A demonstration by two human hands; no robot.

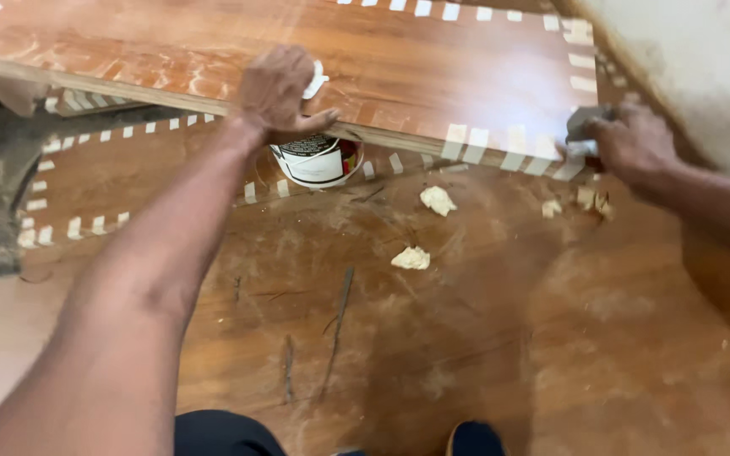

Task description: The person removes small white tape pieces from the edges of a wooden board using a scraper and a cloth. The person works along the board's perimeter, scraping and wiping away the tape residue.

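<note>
From the head camera I see the laminated wooden panel (433,67) lying with its long axis across the view, its near edge toward me; my left hand (276,93) rests on that edge, fingers (318,118) curled over it and pinching what may be a scrap of white tape (315,81), just above the small white pot (318,160) on the floor (466,338). My right hand (631,139) is at the panel's right corner, fingers closed on a grey block (583,128), though blur hides its kind.
</note>
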